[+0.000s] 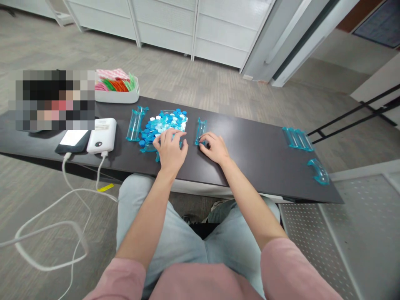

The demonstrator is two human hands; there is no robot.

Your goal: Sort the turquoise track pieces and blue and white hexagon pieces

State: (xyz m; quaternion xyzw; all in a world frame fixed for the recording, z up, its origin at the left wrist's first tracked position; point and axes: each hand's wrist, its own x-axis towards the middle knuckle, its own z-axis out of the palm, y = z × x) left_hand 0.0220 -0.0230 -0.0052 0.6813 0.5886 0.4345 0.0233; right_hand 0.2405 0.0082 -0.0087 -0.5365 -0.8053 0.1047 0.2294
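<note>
A loose pile of small blue and white plastic pieces [170, 120] lies on the dark table. My left hand [171, 152] rests over the near side of the pile, fingers spread and bent downward, and it hides part of the pieces. Just right of the pile lies a short, clear blue plastic track piece [201, 125]. Curled round its near end are the thumb and fingers of my right hand [215, 148]. A longer clear blue channel piece [135, 125] is at the pile's left side. Some more clear blue plastic shows under and beside my left hand.
Several clear blue channel pieces [298, 139] and a curved one [318, 171] lie at the table's right end. A white power bank [102, 135], a phone [72, 139] and a white basket [117, 96] of colourful items stand left. White cables [46, 211] hang off the near edge.
</note>
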